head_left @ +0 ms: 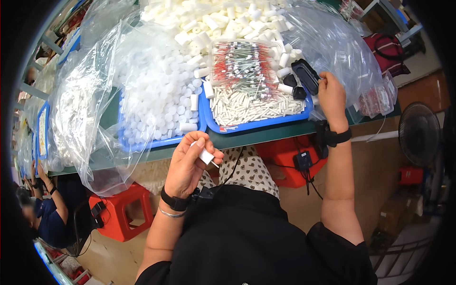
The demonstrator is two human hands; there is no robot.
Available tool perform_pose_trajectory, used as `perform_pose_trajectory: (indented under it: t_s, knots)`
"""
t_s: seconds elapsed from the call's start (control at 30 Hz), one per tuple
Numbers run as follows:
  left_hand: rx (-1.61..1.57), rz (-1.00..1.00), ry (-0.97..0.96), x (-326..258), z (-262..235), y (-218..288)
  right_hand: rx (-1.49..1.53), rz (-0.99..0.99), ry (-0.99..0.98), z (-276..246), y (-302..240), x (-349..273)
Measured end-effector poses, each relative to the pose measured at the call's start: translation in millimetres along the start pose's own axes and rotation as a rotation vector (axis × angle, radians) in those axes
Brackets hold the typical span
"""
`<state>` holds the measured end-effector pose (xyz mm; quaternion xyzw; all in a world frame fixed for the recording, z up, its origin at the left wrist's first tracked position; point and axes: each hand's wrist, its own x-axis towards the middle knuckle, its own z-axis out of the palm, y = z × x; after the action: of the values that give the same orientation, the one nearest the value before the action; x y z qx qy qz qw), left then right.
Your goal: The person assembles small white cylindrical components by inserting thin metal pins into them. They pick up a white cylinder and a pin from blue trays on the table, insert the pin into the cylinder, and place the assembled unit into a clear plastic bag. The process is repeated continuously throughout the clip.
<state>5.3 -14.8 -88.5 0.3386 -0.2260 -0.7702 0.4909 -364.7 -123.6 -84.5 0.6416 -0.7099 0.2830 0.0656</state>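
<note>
A workshop, shown by loose white parts (256, 107) filling blue trays (259, 125) on a green bench (237, 138).

Bright, even light is reaching my bench (247, 137), seemingly from above, and is nearly washing out the pale tubes (209, 23). Glare is streaking the plastic bag (332, 52). My left grip (209, 148) is showing crisply, while my black shirt (266, 242) is swallowing detail. The fisheye lens is bending edges toward a black rim.
</note>
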Motion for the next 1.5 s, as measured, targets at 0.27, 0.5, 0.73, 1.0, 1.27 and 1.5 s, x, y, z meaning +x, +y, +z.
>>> perform_pose_trajectory:
  t_s: [0.27, 0.5, 0.73, 1.0, 1.27, 1.5]
  knots:
    - [0.054, -0.023, -0.032, 8, 0, -13, 0.657, 0.184, -0.08, -29, -27, -24]
    - [0.069, -0.142, -0.105, 18, 27, -39, 0.946, 0.109, -0.522, -35, -113, -112]
    - [-0.082, -0.156, -0.208, 24, 27, -41, 0.606, -0.064, -0.536, -40, -103, -86]
    - [-0.219, -0.219, -0.293, 22, 22, -46, -0.158, -0.094, -0.16, 13, -51, -18]
    - [-0.241, -0.201, -0.293, 20, 11, -48, 0.429, 0.19, -0.277, 33, -28, -5]
    - [-0.347, -0.237, -0.329, 25, 12, -51, 0.72, 0.273, -0.216, 23, -11, 6]
